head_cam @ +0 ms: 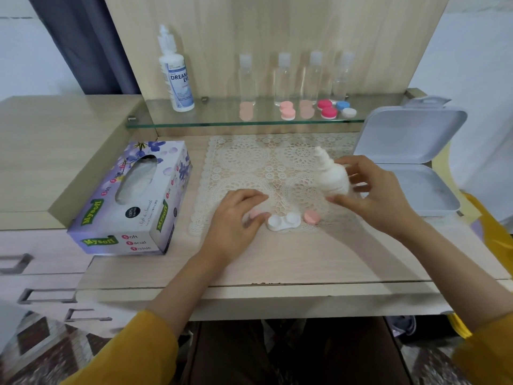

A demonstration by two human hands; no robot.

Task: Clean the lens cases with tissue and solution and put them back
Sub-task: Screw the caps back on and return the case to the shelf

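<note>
This looks like a home dressing table: a pale wood desk [305,259] with drawers [41,262] at its left, a glass shelf [211,118] of bottles [283,79] along the back edge, a lace mat [244,162], a tissue box [130,201] and a curtain [83,45] behind.

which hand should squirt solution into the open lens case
Right: right hand grips the small white squeeze bottle near the open white plastic lens case; left hand is at a pink round cap.
</note>
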